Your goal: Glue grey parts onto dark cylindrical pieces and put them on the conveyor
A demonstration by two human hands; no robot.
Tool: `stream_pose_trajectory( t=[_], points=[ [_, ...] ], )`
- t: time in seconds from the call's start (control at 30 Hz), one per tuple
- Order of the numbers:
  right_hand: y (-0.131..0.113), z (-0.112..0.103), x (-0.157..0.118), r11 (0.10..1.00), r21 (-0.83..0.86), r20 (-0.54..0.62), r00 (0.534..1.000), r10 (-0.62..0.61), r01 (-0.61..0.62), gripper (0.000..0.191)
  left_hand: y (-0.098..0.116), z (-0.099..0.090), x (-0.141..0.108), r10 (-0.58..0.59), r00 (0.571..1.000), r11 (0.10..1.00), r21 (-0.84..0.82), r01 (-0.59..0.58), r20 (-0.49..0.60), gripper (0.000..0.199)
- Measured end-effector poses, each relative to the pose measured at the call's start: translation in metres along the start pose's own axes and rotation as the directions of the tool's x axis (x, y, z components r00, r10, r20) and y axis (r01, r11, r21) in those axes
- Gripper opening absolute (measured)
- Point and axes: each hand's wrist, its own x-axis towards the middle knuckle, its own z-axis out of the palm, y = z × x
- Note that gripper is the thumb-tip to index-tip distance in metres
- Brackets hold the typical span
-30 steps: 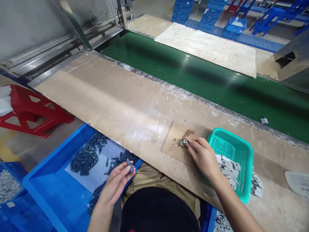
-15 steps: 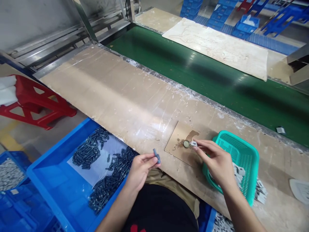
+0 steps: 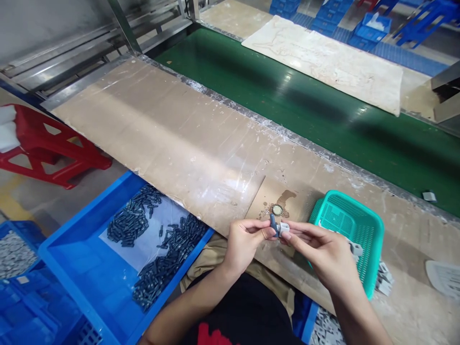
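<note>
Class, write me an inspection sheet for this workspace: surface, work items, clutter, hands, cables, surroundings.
Surface: brown worktop, scuffed; stained thin board.
Work items: dark part and grey piece, apparently touching; small round dish on the board.
Clutter: loose grey pieces beside the green basket.
Hands: left hand pinches the dark part; right hand the grey piece.
Cables: nothing seen near the hands.
Surroundings: green belt, blue tray, red stool.

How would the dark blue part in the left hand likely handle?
The dark blue part is probably stiff, as its slim end juts straight past the fingertips. It seems light, since the left hand holds it in a fingertip pinch. Laid down, it might roll slightly, though its uneven outline could check that.
</note>
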Motion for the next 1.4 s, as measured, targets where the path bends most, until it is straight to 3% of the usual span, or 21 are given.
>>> stream_pose_trajectory(
  t=[0.2,0.33,0.43,0.53,0.57,0.6,0.67,0.73,0.8,0.87,0.93,0.97,1.0,1.07,1.2,1.4],
  points=[
    [0.004,0.003,0.006,1.000,0.010,0.042,0.999,-0.014,0.014,0.030,0.006,0.001,0.005,0.146,0.989,0.969,0.196,-0.150,0.033,0.017],
    [0.006,-0.003,0.033,0.999,-0.034,0.027,0.999,-0.034,0.035,0.032,0.011,-0.003,0.018,0.092,0.987,0.969,0.215,-0.120,0.136,0.033],
    [0.003,-0.032,0.072,0.979,-0.178,-0.219,0.967,-0.133,0.095,0.034,0.025,-0.018,0.021,0.019,0.983,0.968,0.243,-0.064,0.181,0.052],
    [-0.002,-0.086,0.119,0.960,-0.271,-0.490,0.848,-0.202,0.072,0.031,0.042,-0.051,0.011,0.152,0.987,0.936,0.328,-0.127,-0.051,0.043],
    [-0.004,-0.105,0.133,0.957,-0.285,-0.569,0.794,-0.217,0.057,0.029,0.047,-0.067,0.006,0.238,0.956,0.917,0.365,-0.162,-0.174,0.037],
    [-0.006,-0.124,0.146,0.955,-0.292,-0.617,0.754,-0.224,0.044,0.027,0.052,-0.084,0.000,0.334,0.894,0.895,0.397,-0.201,-0.299,0.033],
    [-0.009,-0.156,0.163,0.956,-0.293,-0.680,0.699,-0.222,0.019,0.023,0.058,-0.122,-0.012,0.497,0.709,0.848,0.453,-0.276,-0.500,0.027],
    [-0.011,-0.173,0.168,0.956,-0.293,-0.699,0.683,-0.212,-0.004,0.023,0.060,-0.162,-0.022,0.587,0.546,0.800,0.532,-0.278,-0.597,0.025],
    [-0.009,-0.175,0.159,0.950,-0.313,-0.693,0.687,-0.221,-0.010,0.029,0.054,-0.200,-0.025,0.596,0.474,0.773,0.624,-0.118,-0.648,0.027],
    [-0.002,-0.164,0.137,0.940,-0.341,-0.649,0.720,-0.243,0.010,0.030,0.039,-0.231,-0.022,0.538,0.496,0.693,0.693,0.200,-0.681,0.038],
    [0.010,-0.147,0.107,0.926,-0.374,-0.497,0.833,-0.243,0.047,0.026,0.016,-0.252,-0.015,0.419,0.601,0.481,0.728,0.489,-0.681,0.053],
    [0.017,-0.138,0.091,0.914,-0.399,-0.361,0.906,-0.221,0.064,0.025,0.003,-0.258,-0.010,0.348,0.656,0.366,0.741,0.563,-0.670,0.059],
    [0.024,-0.129,0.076,0.900,-0.430,-0.225,0.956,-0.186,0.074,0.025,-0.011,-0.260,-0.006,0.283,0.701,0.277,0.756,0.594,-0.654,0.062],
    [0.038,-0.114,0.053,0.849,-0.521,-0.042,0.992,-0.120,0.081,0.029,-0.034,-0.258,-0.001,0.212,0.753,0.187,0.782,0.594,-0.623,0.062],
    [0.054,-0.099,0.035,0.760,-0.645,-0.045,0.991,-0.130,0.071,0.029,-0.052,-0.248,-0.002,0.209,0.807,0.126,0.833,0.538,-0.553,0.053],
    [0.056,-0.099,0.037,0.750,-0.633,0.010,0.971,-0.240,0.191,0.029,-0.028,-0.257,-0.003,0.192,0.828,0.128,0.850,0.511,-0.526,0.039]
  ],
)
